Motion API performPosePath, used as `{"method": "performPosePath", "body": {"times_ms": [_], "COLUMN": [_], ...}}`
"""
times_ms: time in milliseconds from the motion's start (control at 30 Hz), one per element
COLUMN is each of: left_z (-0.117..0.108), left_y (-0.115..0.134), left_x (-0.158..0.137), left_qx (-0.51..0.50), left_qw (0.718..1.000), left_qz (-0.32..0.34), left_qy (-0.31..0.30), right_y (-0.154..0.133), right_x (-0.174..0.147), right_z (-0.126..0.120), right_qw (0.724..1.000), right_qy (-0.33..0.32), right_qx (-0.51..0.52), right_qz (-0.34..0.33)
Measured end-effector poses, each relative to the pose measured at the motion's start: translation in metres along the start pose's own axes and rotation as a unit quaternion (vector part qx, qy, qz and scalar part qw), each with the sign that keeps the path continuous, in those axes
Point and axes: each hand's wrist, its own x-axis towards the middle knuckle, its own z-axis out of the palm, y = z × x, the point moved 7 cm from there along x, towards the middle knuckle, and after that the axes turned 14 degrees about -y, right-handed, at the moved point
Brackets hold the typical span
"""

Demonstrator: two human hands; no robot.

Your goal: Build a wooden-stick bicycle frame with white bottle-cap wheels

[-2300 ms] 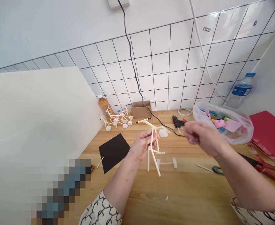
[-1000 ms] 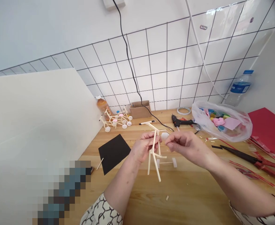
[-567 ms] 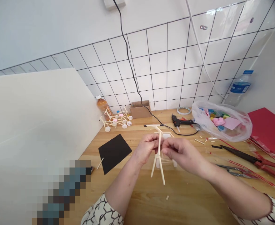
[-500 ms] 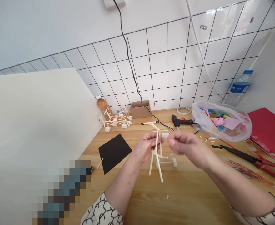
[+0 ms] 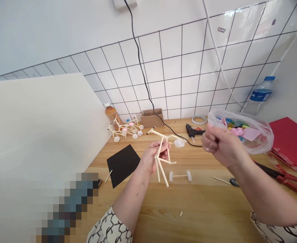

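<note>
My left hand (image 5: 155, 153) is closed around a small tricycle frame (image 5: 161, 148) glued from pale wooden sticks, with black-tipped handlebars at its upper left. Two legs of the frame point down toward the table. Off to the right, my right hand (image 5: 220, 143) is raised with its fingers curled in; whatever they hold, if anything, is hidden. Behind it lies a black glue gun (image 5: 192, 131), partly covered by the hand. A stick axle with two white wheels (image 5: 180, 176) rests on the table below the frame. White round discs (image 5: 179, 143) lie just beyond my left hand.
Finished small tricycles (image 5: 125, 130) stand at the back left beside an orange drink bottle (image 5: 111, 113). Black sheet (image 5: 123, 163), cardboard box (image 5: 152, 118), tape ring (image 5: 199, 119), plastic bag of coloured pieces (image 5: 254, 135), water bottle (image 5: 261, 94) and red-handled shears (image 5: 294, 182) lie around.
My right hand has moved right and slightly up, away from the frame toward the glue gun. My left hand has tilted the frame, its handlebars shifting left and its legs rising.
</note>
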Motion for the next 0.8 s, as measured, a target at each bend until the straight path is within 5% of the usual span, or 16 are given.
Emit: {"method": "performPosePath", "body": {"times_ms": [167, 367, 633, 700, 800], "left_z": [0.002, 0.012, 0.025, 0.028, 0.024], "left_y": [-0.001, -0.008, -0.008, -0.007, -0.009], "left_x": [0.000, 0.002, -0.003, -0.004, -0.003], "left_qx": [0.034, 0.110, 0.251, 0.268, 0.250], "left_qw": [0.999, 0.993, 0.966, 0.960, 0.966], "left_qz": [-0.006, -0.006, -0.014, -0.008, -0.021], "left_qy": [-0.003, -0.033, -0.066, -0.074, -0.063], "right_y": [0.019, 0.000, -0.003, -0.004, -0.005], "right_x": [-0.001, -0.011, -0.026, -0.025, -0.017], "right_z": [0.023, 0.029, 0.060, 0.058, 0.040], "right_qw": [0.984, 0.898, 0.667, 0.664, 0.775], "right_qy": [-0.040, 0.018, -0.003, 0.015, 0.025], "right_qx": [-0.174, -0.426, -0.696, -0.703, -0.608], "right_qz": [-0.002, -0.109, -0.266, -0.253, -0.170]}}
